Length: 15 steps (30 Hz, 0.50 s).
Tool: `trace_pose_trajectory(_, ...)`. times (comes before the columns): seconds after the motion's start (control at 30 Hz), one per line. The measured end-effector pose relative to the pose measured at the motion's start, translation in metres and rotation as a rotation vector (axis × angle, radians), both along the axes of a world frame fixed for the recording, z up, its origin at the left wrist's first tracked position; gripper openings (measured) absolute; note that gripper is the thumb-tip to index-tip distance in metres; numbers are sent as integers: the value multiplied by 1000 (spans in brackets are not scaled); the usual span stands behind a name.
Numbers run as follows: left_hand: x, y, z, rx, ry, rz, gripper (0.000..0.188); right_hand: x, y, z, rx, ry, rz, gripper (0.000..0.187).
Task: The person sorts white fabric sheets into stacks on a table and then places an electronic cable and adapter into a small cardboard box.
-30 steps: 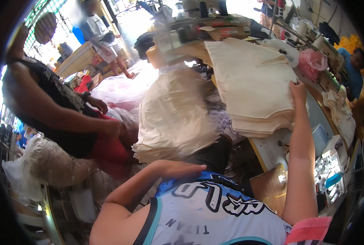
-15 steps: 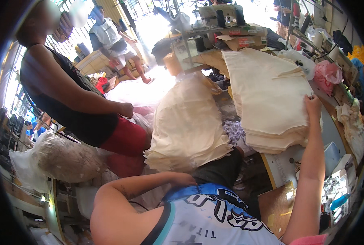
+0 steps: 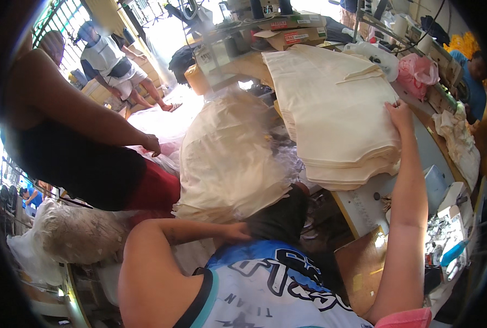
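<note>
A layered stack of cream cloth pieces (image 3: 336,115) lies on the table to my right, its lower edges fanned out. My right hand (image 3: 400,116) is at the stack's right edge, fingers closed on the cloth there. A tiny dark tip shows by these fingers, too small to name. My left hand (image 3: 236,232) rests low on my lap, at the hem of my blue and white shirt, fingers laid out and holding nothing. Ahead of my lap sits a second heap of cream cloth pieces (image 3: 227,153), apart from both hands.
A person in a black top (image 3: 74,126) stands close on the left; another person (image 3: 112,63) is farther back. Cardboard boxes (image 3: 292,37) and a pink plastic bag (image 3: 416,75) sit behind the stack. A stuffed clear bag (image 3: 79,232) lies at left, a blue container (image 3: 433,183) at right.
The whole view has shifted, so most things appear farther left and higher. My right hand stays at the stack's edge and my left hand stays on my lap.
</note>
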<state>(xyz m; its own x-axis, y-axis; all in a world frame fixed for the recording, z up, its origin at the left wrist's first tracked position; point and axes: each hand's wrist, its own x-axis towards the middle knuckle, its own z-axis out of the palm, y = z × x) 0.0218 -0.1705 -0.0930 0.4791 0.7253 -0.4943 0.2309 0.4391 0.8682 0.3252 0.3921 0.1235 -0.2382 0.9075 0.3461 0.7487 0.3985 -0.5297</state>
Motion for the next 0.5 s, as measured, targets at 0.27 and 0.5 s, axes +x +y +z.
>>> trace_pose_trajectory(0.27, 5, -2, 10, 130, 4, 46, 51, 3, 8, -5, 47, 2, 37, 43)
trace_pose_trajectory(0.5, 3, -11, -6, 44, 52, 110, 51, 2, 12, -7, 58, -34, 41, 44)
